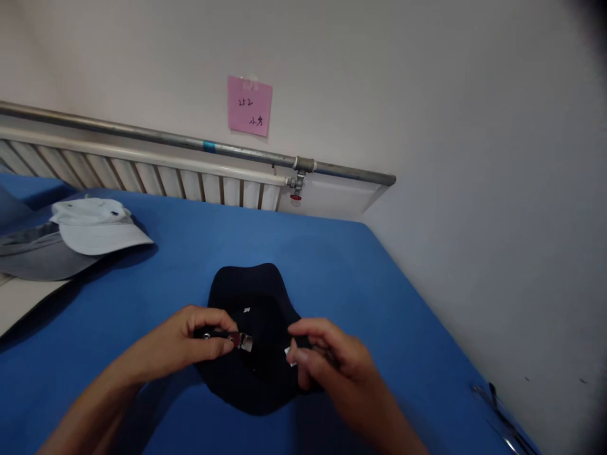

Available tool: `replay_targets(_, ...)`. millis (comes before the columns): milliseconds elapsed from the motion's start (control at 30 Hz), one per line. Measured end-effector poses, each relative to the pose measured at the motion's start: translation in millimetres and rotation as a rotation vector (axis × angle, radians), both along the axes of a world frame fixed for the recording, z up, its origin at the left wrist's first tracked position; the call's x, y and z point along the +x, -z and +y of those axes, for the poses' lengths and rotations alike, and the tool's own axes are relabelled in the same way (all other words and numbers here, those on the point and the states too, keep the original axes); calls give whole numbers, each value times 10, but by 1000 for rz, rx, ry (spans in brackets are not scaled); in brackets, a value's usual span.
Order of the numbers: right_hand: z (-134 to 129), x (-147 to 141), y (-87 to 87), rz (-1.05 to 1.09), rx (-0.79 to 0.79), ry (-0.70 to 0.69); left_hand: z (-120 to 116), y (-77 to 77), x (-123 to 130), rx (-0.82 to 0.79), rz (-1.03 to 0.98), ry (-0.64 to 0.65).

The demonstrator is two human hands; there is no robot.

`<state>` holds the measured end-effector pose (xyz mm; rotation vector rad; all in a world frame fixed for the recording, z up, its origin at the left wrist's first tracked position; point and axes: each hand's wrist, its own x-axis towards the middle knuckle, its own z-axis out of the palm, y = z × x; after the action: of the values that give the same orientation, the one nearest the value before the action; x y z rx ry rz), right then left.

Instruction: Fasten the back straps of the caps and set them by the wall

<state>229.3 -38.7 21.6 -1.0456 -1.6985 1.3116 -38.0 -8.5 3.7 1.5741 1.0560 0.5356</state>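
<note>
A dark baseball cap (258, 395) lies on the blue surface with its hollow inside facing up and its brim pointing away from me. Between thumb and forefinger, my left hand (192, 338) pinches a strap end that carries a metal buckle (246, 342). At the cap's right side my right hand (327, 357) is closed on the other dark strap end, which its fingers partly cover. A small white label (288, 355) shows beside those fingertips. The two strap ends are apart, with the cap's dark opening between them.
A blue-covered table (327, 259) stands against the wall. Several caps, a white cap (102, 230) on top, are stacked at the left. Glasses (505, 420) lie near the right edge. Behind run a radiator (190, 183), a metal pipe (156, 137) and a pink note (250, 106).
</note>
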Motion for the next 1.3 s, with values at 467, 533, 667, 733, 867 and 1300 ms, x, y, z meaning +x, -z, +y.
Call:
replay_targets(467,40,-209,137,26,-84,30,-23,22,90,22,-117,-77)
replay_targets(533,59,-217,131,42,-113,28,-15,23,93,8,-125,-63)
replay_targets(667,133,-232,77,38,-112,-63,17,35,61,-23,-187,-54)
replay_targets(733,177,-246,56,-39,-78,-137,29,48,44,-35,-220,-57)
replay_targets(867,232,-288,99,-93,-71,-180,36,76,63,-93,-289,-94)
replay_targets(1300,236,-353,383,210,-451,-143,74,281,194,-362,-550,-178)
